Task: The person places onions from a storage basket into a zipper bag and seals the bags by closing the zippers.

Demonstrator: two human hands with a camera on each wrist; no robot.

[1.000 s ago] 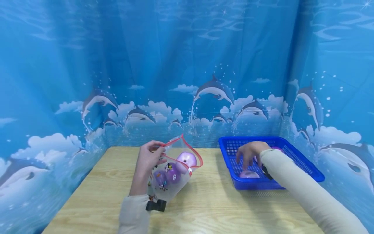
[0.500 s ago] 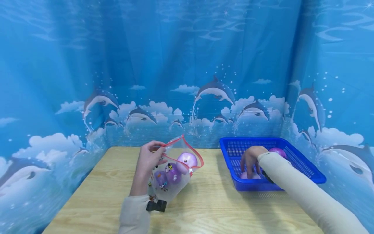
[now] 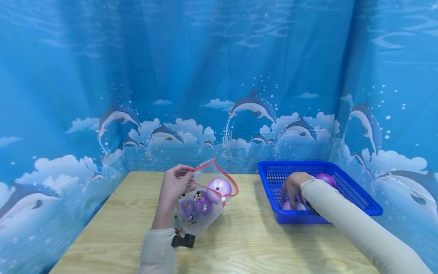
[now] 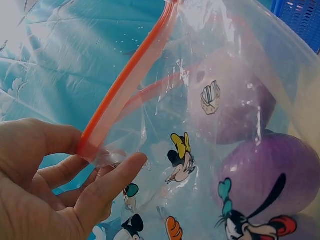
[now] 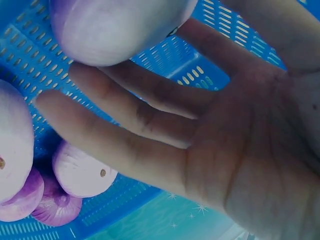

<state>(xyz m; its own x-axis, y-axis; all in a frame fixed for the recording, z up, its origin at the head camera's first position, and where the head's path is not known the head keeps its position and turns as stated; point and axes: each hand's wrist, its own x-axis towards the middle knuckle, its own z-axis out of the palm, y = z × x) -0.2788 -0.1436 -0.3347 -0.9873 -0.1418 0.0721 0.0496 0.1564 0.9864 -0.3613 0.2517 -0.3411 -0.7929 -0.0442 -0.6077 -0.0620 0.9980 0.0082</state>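
Observation:
My left hand (image 3: 173,188) pinches the red-edged mouth of a clear zip bag (image 3: 200,226) printed with cartoon figures. The mouth stands open toward the right. Inside lie several purple onions, the palest onion (image 3: 220,186) nearest the opening. In the left wrist view, thumb and fingers hold the bag's corner by its red zip strip (image 4: 122,82). My right hand (image 3: 293,186) reaches down into a blue basket (image 3: 371,210), its fingers about a pale purple onion (image 5: 120,30). From the head view the fingers partly cover that onion.
More onions lie in the basket: a pale onion (image 5: 82,172) near the fingers and a deeper purple onion (image 3: 326,179) toward the back. Basket and bag rest on a wooden table (image 3: 246,239). A dolphin-print curtain (image 3: 219,76) hangs behind and at both sides.
My right hand has come down in the basket, from above the pale onion to holding it. The purple onion at the back shows more. The left hand and bag have stayed put.

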